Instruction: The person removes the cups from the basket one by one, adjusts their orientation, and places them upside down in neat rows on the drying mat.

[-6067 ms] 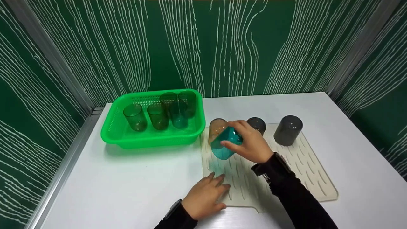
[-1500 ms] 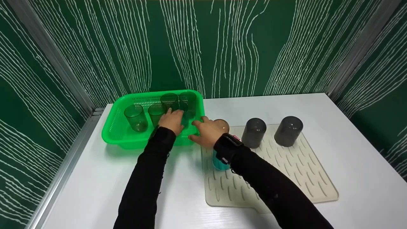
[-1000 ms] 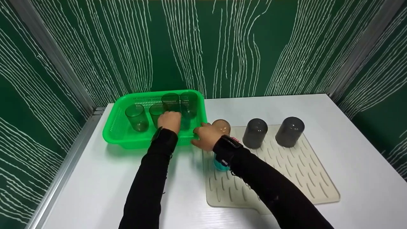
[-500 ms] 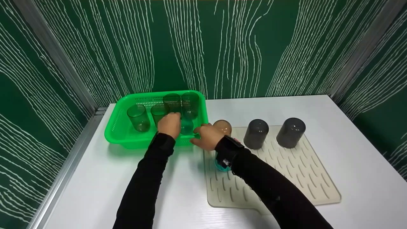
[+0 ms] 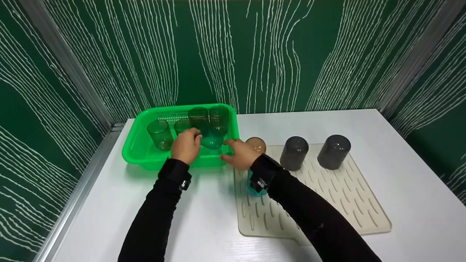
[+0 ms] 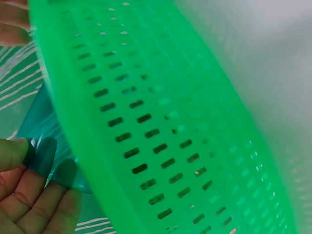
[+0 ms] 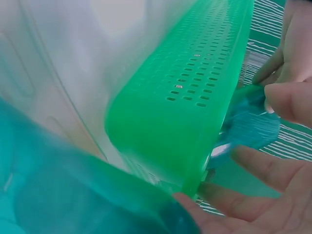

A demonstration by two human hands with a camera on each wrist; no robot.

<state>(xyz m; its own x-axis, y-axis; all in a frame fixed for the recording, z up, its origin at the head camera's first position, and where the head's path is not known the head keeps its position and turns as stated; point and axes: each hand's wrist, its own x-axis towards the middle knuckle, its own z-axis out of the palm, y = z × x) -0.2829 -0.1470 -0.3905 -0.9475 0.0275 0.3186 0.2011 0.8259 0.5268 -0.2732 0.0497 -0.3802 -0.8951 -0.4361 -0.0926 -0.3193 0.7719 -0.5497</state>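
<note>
Inside the green basket (image 5: 143, 160), my left hand (image 5: 186, 146) pinches a teal glass (image 5: 212, 141) between thumb and fingers. That glass is tilted, its rounded base towards my right hand. In the left wrist view, the left fingers show through the teal glass (image 6: 46, 129), behind the basket wall. My right hand (image 5: 240, 154) is at the basket's right rim, thumb and fingers spread apart; in the right wrist view its fingertips are right by the teal glass (image 7: 253, 126). Another teal glass (image 5: 256, 190) stands upside down on the beige mat (image 5: 269, 227), partly hidden by the right wrist.
Several other glasses stand in the basket, among them a left one (image 5: 160, 135) and a back right one (image 5: 219, 118). On the mat, an amber glass (image 5: 256, 144) and two grey glasses, a nearer (image 5: 294, 153) and a farther (image 5: 334, 152), stand upside down.
The teal glass that my right hand held now stands on the mat. My left hand has gone into the basket, gripped another teal glass and tipped it; the right has moved to the basket rim.
</note>
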